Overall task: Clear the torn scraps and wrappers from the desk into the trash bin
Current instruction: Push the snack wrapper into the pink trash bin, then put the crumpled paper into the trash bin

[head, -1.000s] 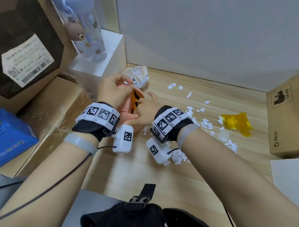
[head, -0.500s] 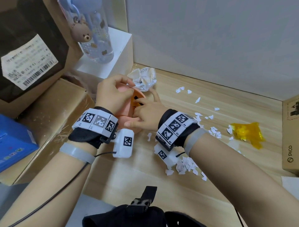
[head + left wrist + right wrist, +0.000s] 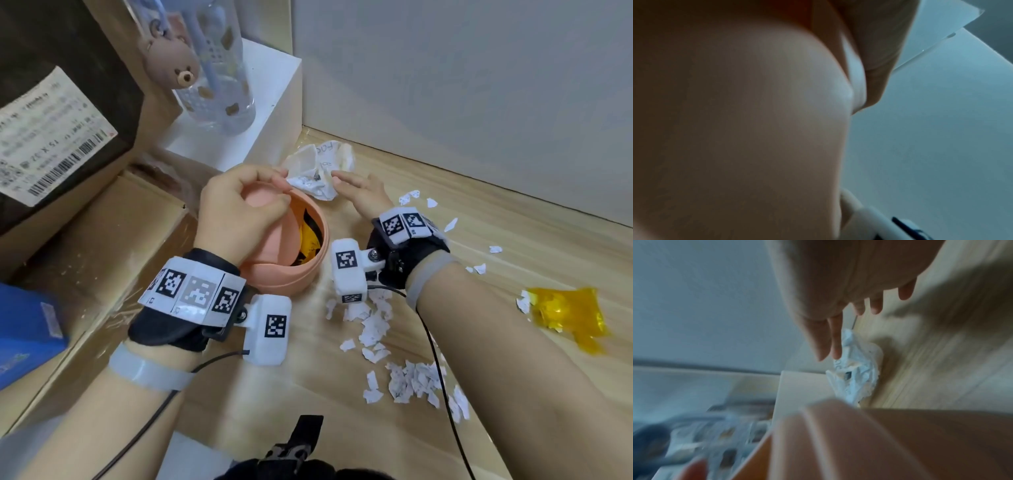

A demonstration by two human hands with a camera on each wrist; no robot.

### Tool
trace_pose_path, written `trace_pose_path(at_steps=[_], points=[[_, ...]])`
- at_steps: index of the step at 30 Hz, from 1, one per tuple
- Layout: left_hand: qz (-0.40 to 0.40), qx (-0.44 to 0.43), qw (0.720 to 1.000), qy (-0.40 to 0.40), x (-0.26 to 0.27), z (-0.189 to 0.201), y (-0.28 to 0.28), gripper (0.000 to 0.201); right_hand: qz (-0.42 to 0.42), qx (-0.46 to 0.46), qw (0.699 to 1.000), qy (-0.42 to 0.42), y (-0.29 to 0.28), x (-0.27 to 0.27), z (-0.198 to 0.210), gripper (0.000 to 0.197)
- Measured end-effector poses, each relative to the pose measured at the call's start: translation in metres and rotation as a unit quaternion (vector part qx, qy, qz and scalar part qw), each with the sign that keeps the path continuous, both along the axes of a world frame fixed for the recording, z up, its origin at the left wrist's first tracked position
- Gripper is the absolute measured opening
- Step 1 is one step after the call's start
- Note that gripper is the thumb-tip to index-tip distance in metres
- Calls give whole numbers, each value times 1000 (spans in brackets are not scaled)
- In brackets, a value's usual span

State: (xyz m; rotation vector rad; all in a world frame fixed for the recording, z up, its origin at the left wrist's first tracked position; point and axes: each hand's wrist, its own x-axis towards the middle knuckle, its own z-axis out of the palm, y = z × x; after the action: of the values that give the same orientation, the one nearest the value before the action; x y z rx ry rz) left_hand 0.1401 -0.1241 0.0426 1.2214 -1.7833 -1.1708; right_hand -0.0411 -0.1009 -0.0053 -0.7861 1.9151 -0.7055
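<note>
Crumpled paper (image 3: 317,173) between both hands (right hand (image 3: 359,197) beside it).

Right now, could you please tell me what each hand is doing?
Left hand: fingers curled, holding the bin's lid tilted open.
Right hand: open, fingers straight, reaching toward the crumpled paper.

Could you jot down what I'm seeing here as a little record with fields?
Setting: wooden desk
Bin: small pink trash bin, a dark and yellow wrapper inside
Left hand: holds the bin's lid tipped open
Right hand: open, reaching to the crumpled paper ball
Still on desk: torn white scraps, yellow wrapper
</note>
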Motion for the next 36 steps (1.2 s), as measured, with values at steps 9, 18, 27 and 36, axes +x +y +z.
trace_pose_path(at_steps=[9, 18, 27, 36], points=[[-9, 4, 1000, 23, 1, -1, 1, 29, -87, -72, 985, -128, 11, -10, 6, 50], [-9, 28, 999, 22, 0, 2, 7, 28, -84, -372, 923, 49, 67, -16, 74, 26], [-15, 23, 1000, 7, 3, 3, 27, 22, 89, -400, 855, 320, 72, 55, 64, 10], [5, 46, 998, 39, 4, 3, 32, 25, 278, -245, 902, 222, 109, 60, 42, 28]])
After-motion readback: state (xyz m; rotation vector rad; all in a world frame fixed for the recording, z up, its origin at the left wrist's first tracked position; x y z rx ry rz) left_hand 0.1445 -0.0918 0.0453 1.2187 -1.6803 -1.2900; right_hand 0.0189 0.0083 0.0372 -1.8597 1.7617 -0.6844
